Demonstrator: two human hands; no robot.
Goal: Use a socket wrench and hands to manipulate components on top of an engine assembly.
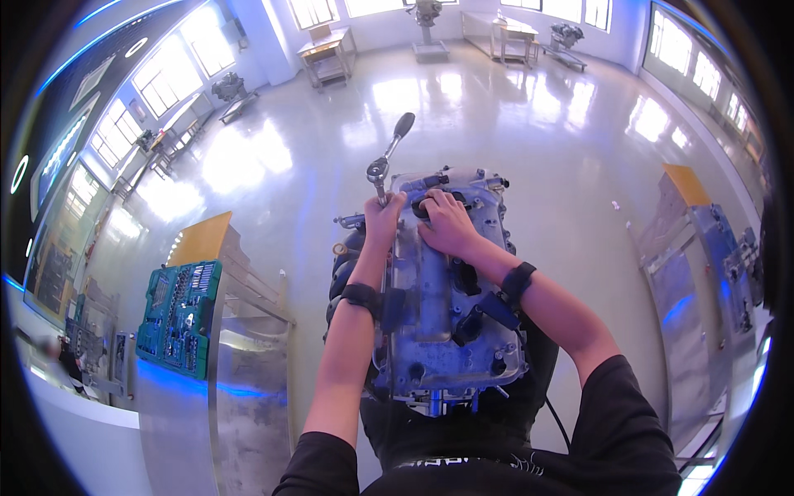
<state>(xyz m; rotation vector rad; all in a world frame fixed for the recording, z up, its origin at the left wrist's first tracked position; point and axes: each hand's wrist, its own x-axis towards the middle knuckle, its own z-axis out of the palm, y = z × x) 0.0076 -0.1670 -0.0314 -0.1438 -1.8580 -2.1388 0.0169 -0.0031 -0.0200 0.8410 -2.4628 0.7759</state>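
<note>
An engine point(430, 281) with a grey metal valve cover stands upright in front of me. My left hand point(384, 221) is closed around the lower end of a ratchet wrench point(378, 171) at the engine's far left edge. The wrench's black-gripped handle slants up and away to the right. What sits under the left fingers is hidden. Beside it, my right hand point(449, 225) curls its fingers over a black ignition coil point(420, 208) at the far end of the cover. Another black coil point(468, 329) sits nearer to me on the cover.
At left, a green socket set case point(178, 318) lies open on a metal bench point(248, 355). Another metal bench point(691, 289) with metal parts stands at right. Black bands with dark boxes circle both wrists. Tables point(327, 56) and engines on stands point(428, 45) line the far wall.
</note>
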